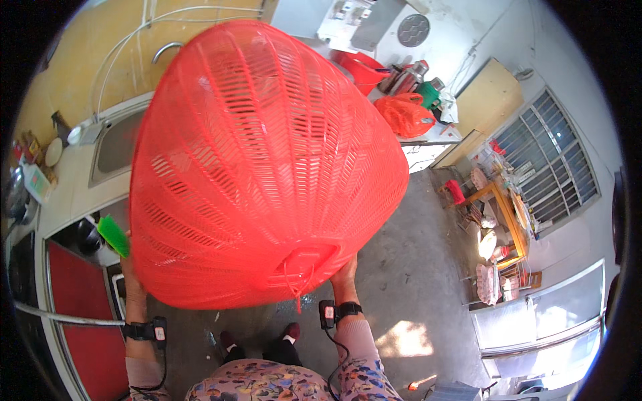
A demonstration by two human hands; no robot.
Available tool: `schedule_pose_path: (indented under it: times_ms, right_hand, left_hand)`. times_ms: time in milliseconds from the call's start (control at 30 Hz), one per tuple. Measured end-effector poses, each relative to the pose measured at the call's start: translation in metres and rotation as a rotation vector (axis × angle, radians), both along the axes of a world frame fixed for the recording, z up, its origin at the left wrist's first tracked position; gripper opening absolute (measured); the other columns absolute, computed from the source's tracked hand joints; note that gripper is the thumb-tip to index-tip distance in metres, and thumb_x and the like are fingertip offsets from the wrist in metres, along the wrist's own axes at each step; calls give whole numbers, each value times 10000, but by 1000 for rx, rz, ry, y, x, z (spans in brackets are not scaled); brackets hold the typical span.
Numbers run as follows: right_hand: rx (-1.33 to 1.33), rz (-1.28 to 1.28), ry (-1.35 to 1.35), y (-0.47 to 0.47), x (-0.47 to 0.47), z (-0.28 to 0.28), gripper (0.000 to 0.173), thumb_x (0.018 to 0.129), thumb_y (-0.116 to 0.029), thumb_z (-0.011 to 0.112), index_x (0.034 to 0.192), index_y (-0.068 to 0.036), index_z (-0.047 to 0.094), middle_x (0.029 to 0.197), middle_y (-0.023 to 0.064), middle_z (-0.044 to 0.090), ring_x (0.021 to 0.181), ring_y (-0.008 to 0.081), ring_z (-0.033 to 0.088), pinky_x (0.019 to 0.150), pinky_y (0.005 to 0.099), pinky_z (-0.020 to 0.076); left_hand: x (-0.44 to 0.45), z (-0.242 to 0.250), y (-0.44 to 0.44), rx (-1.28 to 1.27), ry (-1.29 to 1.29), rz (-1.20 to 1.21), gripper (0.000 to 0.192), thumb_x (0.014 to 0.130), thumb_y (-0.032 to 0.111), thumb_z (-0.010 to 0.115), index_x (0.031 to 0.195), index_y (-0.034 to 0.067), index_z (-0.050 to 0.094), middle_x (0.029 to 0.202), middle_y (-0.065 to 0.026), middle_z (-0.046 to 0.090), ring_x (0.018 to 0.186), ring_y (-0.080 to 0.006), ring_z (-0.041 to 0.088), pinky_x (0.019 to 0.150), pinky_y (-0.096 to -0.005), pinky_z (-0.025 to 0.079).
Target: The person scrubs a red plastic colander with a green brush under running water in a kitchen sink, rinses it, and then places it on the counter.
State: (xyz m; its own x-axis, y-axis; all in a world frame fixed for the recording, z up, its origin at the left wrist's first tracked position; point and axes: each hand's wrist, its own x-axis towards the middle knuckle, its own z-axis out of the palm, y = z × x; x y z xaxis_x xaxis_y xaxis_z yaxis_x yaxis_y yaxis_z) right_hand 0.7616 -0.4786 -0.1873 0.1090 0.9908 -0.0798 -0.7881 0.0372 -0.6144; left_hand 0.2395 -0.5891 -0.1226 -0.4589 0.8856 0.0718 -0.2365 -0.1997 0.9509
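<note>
A large red plastic mesh food cover (pixel 271 165) is raised in front of me, its domed top and recessed handle (pixel 306 258) tilted towards me. A thin red string hangs in a loop from that handle. My right hand (pixel 345 273) grips the cover from beneath at its lower right, with the fingers hidden behind it. At the cover's left edge is my left hand (pixel 131 265), mostly hidden by the mesh. A brush with green bristles (pixel 114 235) juts out beside that hand and appears held in it; its handle is out of sight.
On the left, a counter (pixel 70 200) holds a sink (pixel 118 143) under a curved tap (pixel 167 49). Thermos flasks (pixel 410 77), a red basin (pixel 358 70) and a red plastic bag (pixel 406 115) crowd the far counter. A cluttered wooden table (pixel 509 220) stands below the barred window (pixel 546 155).
</note>
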Motion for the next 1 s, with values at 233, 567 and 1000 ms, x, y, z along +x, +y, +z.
schedule_pose_path:
  times_ms: [233, 567, 1000]
  right_hand:
    - [47, -155, -22, -23, 129, -6, 585, 1009, -455, 481, 1448, -71, 432, 1463, 95, 501, 1311, 296, 499, 1121, 476, 387]
    - [-49, -347, -81, -62, 276, -9, 639, 976, -524, 532, 1434, -90, 431, 1413, 86, 517, 1279, 299, 504, 1104, 492, 409]
    - [-225, -575, -271, -124, 284, -46, 698, 975, -569, 479, 1477, -93, 384, 1431, 99, 499, 1294, 318, 494, 1078, 510, 438]
  left_hand:
    - [124, 1, 86, 26, 191, 7, 431, 979, 395, 634, 1239, 53, 594, 1140, -30, 631, 1034, -148, 581, 911, -327, 469]
    - [301, 11, 143, 51, 87, -123, 350, 971, 306, 652, 1199, 41, 624, 1110, -33, 645, 1019, -145, 594, 902, -312, 468]
    - [375, 77, 194, 18, 75, -427, 255, 959, 214, 647, 1128, 23, 638, 938, 9, 622, 870, -88, 561, 793, -262, 466]
